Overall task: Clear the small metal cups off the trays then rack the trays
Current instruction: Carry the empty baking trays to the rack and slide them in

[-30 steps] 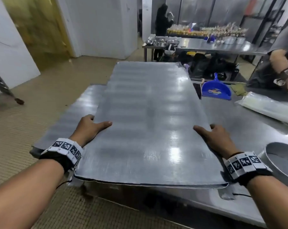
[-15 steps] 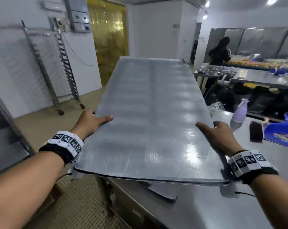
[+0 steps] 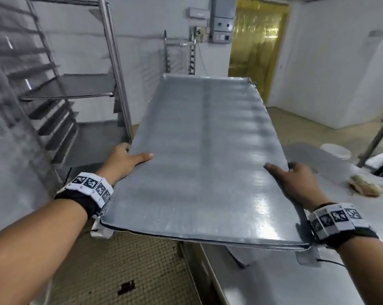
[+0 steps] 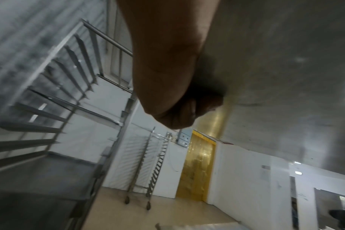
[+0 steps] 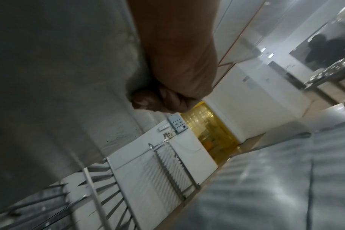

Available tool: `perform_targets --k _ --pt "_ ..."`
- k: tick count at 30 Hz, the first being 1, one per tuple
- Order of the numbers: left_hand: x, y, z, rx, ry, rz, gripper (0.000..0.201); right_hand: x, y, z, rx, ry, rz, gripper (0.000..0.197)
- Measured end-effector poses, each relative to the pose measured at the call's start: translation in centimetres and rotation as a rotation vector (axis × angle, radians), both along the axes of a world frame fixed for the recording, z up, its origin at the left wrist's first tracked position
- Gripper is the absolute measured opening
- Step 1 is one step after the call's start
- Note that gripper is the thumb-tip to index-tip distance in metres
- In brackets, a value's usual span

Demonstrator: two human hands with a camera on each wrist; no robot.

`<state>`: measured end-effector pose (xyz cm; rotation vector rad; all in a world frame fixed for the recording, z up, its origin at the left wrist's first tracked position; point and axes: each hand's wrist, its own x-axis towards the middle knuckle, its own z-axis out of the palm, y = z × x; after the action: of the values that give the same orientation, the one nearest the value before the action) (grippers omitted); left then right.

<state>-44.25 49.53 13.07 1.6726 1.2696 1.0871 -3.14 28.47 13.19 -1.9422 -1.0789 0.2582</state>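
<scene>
A long bare metal tray [image 3: 203, 155] is held level in the air in front of me, with no cups on it. My left hand [image 3: 124, 161] grips its left edge, thumb on top and fingers curled underneath [image 4: 183, 115]. On the right edge my right hand [image 3: 294, 183] grips the same way, its fingers [image 5: 148, 101] curled under the tray's underside [image 5: 59, 77]. A tall metal tray rack [image 3: 60, 89] stands at the left, close to the tray's far left corner. One tray [image 3: 76, 86] sits on its rails.
A steel table [image 3: 274, 278] lies below and to the right, with a crumpled cloth [image 3: 364, 187] and a white bowl [image 3: 335, 150] on it. A second empty rack [image 3: 179, 56] on wheels stands by the back wall. A yellow strip curtain [image 3: 256, 45] covers the doorway.
I have turned left with the tray lifted off the table. The rack has come into view at the left, and the far work table with the other person has left the view.
</scene>
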Motion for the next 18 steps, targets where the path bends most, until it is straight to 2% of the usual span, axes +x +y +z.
perform_targets --k 5,8,12,16,18 --pt "-6.3 -6.1 -0.7 0.021 0.080 0.179 0.045 -2.8 2.7 -2.3 -0.032 0.008 0.159 0.073" --pt "-10.2 -8.5 -1.4 0.001 0.096 0.257 0.040 -5.6 4.6 -3.5 -0.043 0.019 0.245 0.078" --pt "-15.8 -10.3 -2.8 -0.054 0.072 0.341 0.065 -9.5 7.5 -4.7 -0.075 0.067 0.356 0.073" --pt "-19.5 -11.7 -3.3 -0.042 0.070 0.431 0.044 -13.9 10.5 -5.2 -0.080 0.038 0.440 0.065" --pt "-21.4 -11.6 -3.6 -0.046 0.093 0.458 0.041 -16.2 12.1 -5.3 -0.092 0.025 0.474 0.065"
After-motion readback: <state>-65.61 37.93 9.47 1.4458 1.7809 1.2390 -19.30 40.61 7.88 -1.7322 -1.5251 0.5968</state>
